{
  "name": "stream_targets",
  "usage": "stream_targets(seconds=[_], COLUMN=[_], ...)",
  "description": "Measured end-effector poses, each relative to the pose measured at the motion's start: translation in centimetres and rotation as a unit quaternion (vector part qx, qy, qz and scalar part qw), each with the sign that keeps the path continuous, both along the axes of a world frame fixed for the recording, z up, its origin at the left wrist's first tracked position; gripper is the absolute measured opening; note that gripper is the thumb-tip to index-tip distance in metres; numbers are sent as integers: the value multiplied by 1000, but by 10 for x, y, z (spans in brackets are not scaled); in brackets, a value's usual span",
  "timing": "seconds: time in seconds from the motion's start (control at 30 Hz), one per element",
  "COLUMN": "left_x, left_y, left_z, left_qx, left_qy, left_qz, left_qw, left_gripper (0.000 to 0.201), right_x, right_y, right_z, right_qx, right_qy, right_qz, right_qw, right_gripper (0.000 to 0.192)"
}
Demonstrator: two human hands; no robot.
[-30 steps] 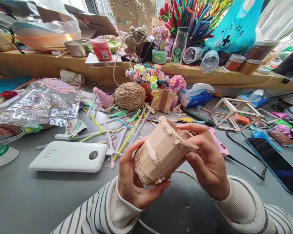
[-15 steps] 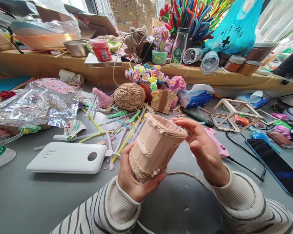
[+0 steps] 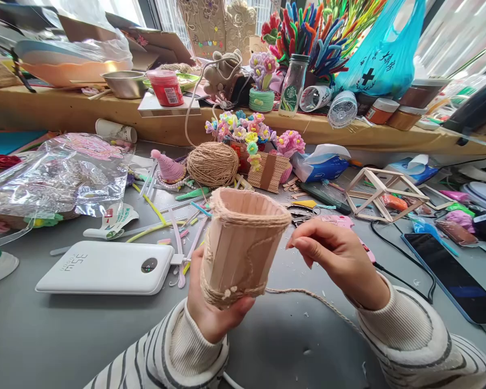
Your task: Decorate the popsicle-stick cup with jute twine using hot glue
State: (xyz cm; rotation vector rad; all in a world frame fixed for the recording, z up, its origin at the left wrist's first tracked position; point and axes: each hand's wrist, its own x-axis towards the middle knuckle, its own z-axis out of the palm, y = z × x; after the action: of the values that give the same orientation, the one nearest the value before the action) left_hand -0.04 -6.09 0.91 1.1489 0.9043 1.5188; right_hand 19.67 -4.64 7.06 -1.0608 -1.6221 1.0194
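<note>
Turned around since the earlier picture, the small cup of flat, pale wood strips [image 3: 237, 259] now shows another side, with a wiggly line of string on it, and stands straighter. Fingers of the left hand [image 3: 214, 319] hold it low down, with the thumb across the front, up above the grey table [image 3: 291, 351]. Thick brown string goes around its top and bottom, and little white bits sit near the bottom. The right hand [image 3: 336, 259] has curled its fingers in; they are just beside the cup, their tips close together. I cannot tell if they pinch anything thin. Below, a twisted brown rope [image 3: 316, 296] runs over the table toward the right sleeve [image 3: 409, 319]. To the left lies a flat white power bank [image 3: 105, 267]. To the right are a pink glue gun [image 3: 342, 220], partly hidden by the right hand, and a dark, flat phone [image 3: 453, 275]. Behind the cup sits a round ball of brown string [image 3: 213, 163].
</note>
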Motion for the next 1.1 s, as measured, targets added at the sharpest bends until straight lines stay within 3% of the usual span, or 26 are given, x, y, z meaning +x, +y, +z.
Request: stream_targets(seconds=[0.1, 0.23, 0.37, 0.57, 0.73, 0.87, 1.1], left_x=[2, 6, 9, 7, 7, 9, 11], left_y=[1, -3, -6, -4, -2, -4, -4], left_z=[-2, -10, -8, 0, -1, 1, 7], left_qx=[20, 24, -19, -17, -27, -45, -52], left_qy=[39, -53, -50, -22, -29, -59, -76], left_qz=[-63, -6, -10, -1, 3, -5, -12], left_qw=[997, 998, 999, 1000, 999, 997, 996], left_gripper=[73, 71, 77, 79, 72, 68, 64], right_x=[1, 3, 7, 13, 16, 13, 13], right_y=[-1, -1, -2, 0, 0, 2, 4], right_z=[0, -1, 0, 2, 12, 13, 2], right_qx=[17, 19, 13, 16, 1, -7, -43], right_qy=[2, 11, 30, 59, 233, 259, 237], right_qz=[-19, -19, -16, -57, 30, 96, 46], right_qw=[1000, 1000, 999, 996, 972, 961, 969], right_gripper=[17, 25, 31, 31, 41, 38, 30])
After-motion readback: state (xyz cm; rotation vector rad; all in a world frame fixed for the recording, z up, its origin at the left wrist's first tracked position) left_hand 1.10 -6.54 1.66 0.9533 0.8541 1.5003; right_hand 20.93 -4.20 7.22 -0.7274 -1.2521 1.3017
